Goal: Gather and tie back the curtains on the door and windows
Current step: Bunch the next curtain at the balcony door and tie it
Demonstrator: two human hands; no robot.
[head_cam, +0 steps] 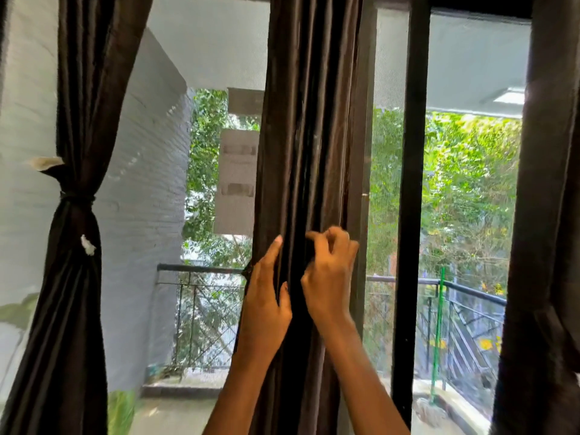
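A dark brown middle curtain (309,120) hangs bunched in folds in front of the window post. My left hand (266,293) grips its left side, thumb in front, fingers wrapped behind the cloth. My right hand (329,271) has its fingers curled at the curtain's right side, pinching a fold or a dark tie; which one is hidden. At the far left a second brown curtain (81,89) is tied at its waist with a dark band (77,197). A third curtain (546,183) hangs loose at the right edge.
A black window frame post (412,183) stands right of the middle curtain. Behind the mesh screen lie a balcony with a black metal railing (201,270), a white brick wall (147,183) and green trees. A green pole (437,334) leans on the balcony.
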